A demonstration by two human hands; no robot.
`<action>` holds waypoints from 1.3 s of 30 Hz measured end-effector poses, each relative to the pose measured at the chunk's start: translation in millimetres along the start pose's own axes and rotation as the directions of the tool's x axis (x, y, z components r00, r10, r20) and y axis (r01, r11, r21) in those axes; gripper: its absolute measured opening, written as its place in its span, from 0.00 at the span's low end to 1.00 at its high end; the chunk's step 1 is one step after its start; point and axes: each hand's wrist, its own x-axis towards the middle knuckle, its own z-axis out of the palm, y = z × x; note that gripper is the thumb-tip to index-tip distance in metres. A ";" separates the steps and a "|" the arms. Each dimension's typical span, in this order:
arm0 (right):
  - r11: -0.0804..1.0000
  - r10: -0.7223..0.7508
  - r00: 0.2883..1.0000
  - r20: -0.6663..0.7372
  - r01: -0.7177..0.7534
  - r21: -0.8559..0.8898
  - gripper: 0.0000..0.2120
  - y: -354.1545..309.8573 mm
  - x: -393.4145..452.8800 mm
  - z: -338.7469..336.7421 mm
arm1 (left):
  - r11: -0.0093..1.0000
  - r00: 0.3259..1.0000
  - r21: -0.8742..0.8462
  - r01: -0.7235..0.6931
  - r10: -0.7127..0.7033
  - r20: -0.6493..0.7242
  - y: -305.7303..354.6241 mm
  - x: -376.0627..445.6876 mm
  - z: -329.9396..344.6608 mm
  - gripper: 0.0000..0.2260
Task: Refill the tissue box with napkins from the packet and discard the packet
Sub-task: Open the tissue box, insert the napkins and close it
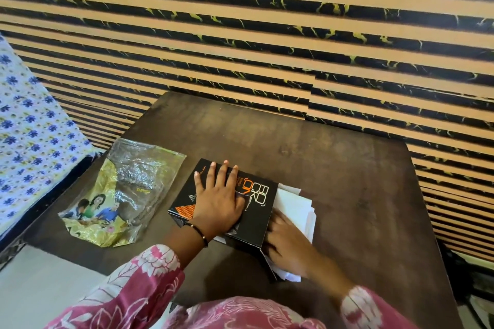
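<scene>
A black tissue box (256, 219) with orange lettering lies flat on the dark wooden table (347, 181). My left hand (219, 200) presses flat on its top, fingers spread. White napkins (296, 208) stick out of the box's open right end. My right hand (287, 246), blurred by motion, lies against the napkins at that open end beside the box's flap; its fingers are partly hidden. The flattened plastic packet (123, 195), clear with a yellow printed picture, lies on the table left of the box.
A striped orange-and-black wall (267, 35) rises right behind the table. A bed with a white, blue-flowered sheet (29, 136) stands at the left. Pale floor (40, 288) shows at the lower left.
</scene>
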 end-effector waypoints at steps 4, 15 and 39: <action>0.969 0.238 0.824 -0.514 -0.165 0.184 0.15 13.0 -38.4 33.7 | 1.000 1.000 -0.015 0.002 -0.003 -0.013 0.0 1.1 1.2 0.31; 0.426 0.844 0.518 -0.139 -0.492 0.759 0.11 -3.7 -36.2 15.6 | 1.000 0.999 -0.031 -0.002 0.001 -0.035 -0.5 1.0 1.2 0.29; 0.213 0.649 0.732 0.208 -0.437 0.874 0.20 -28.2 0.0 13.6 | 0.999 1.000 -0.034 -0.012 0.011 -0.013 0.4 -0.5 -0.6 0.31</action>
